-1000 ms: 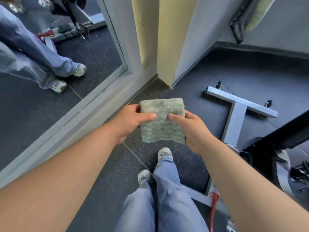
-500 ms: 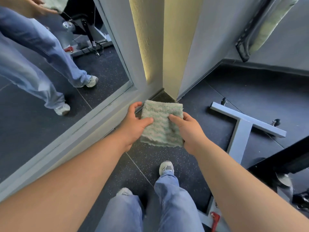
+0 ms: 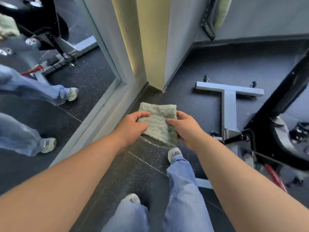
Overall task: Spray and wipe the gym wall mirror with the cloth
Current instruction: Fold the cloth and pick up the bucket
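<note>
Cloth (image 3: 158, 124): soft, light, limp terry, folded; your left hand (image 3: 132, 127) and right hand (image 3: 185, 129) pinch its side edges, thumbs on top.

The person wears loose, light blue denim jeans (image 3: 184, 190), faded and softly creased, with wide hems that fall over the shoes. The right shoe (image 3: 174, 154), farther off, and the left shoe (image 3: 133, 198), nearer, are pale sneakers in white and grey. Both forearms (image 3: 66, 173) are bare to the near edge, as are the left hand (image 3: 132, 127) and the right hand (image 3: 185, 129).
</note>
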`<state>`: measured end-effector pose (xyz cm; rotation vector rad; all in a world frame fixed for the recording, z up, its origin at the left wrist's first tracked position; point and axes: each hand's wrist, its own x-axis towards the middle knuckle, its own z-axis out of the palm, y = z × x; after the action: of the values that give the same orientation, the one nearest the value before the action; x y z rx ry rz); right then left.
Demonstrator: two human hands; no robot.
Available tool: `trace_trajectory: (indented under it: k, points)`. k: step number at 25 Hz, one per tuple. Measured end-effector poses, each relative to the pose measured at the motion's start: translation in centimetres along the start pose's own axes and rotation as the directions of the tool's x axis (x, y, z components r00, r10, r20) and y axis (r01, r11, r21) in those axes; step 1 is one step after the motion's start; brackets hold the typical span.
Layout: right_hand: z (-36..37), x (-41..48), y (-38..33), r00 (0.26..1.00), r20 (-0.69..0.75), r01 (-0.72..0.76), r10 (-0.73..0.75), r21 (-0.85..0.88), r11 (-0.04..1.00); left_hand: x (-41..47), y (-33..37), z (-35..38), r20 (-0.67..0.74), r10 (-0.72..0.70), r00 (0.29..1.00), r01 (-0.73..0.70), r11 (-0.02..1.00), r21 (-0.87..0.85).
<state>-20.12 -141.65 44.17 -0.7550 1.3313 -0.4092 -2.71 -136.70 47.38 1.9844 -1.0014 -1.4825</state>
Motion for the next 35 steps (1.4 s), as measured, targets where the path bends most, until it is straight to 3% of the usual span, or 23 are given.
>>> trace_trajectory:
  k: [3, 6, 12, 19, 26, 29, 35]
  points:
    - [2.4, -3.9, 4.1, 0.998, -0.055, -0.025, 0.029, 0.062, 0.998, -3.1, -2.9, -1.3, 0.085, 0.017, 0.996, -0.032, 0.984, 0.178]
    - [3.6, -9.4, 9.5, 0.985, -0.161, -0.04, 0.059, 0.119, 0.992, -7.2, -5.9, -1.1, 0.274, 0.009, 0.962, -0.108, 0.931, 0.349]
    - [3.4, -15.5, 14.6, 0.958, -0.261, -0.075, 0.116, 0.163, 0.984, -11.4, -9.0, 1.1, 0.402, 0.035, 0.915, -0.231, 0.862, 0.452]
    - [2.4, -20.9, 19.3, 0.965, -0.217, -0.12, 0.145, 0.123, 0.985, -15.2, -12.1, 2.9, 0.421, 0.062, 0.905, -0.302, 0.792, 0.53]
    - [1.7, -27.7, 28.0, 0.974, -0.166, -0.158, 0.156, 0.001, 0.987, -25.5, -19.3, 6.9, 0.364, 0.057, 0.93, -0.256, 0.812, 0.525]
    - [2.4, -30.7, 31.6, 0.969, -0.144, -0.205, 0.202, -0.005, 0.979, -30.1, -22.7, 7.4, 0.339, 0.005, 0.941, -0.196, 0.825, 0.53]
    - [5.1, -35.2, 35.9, 0.967, -0.182, -0.177, 0.178, 0.023, 0.984, -34.7, -26.7, 6.8, 0.352, 0.044, 0.935, -0.234, 0.822, 0.519]
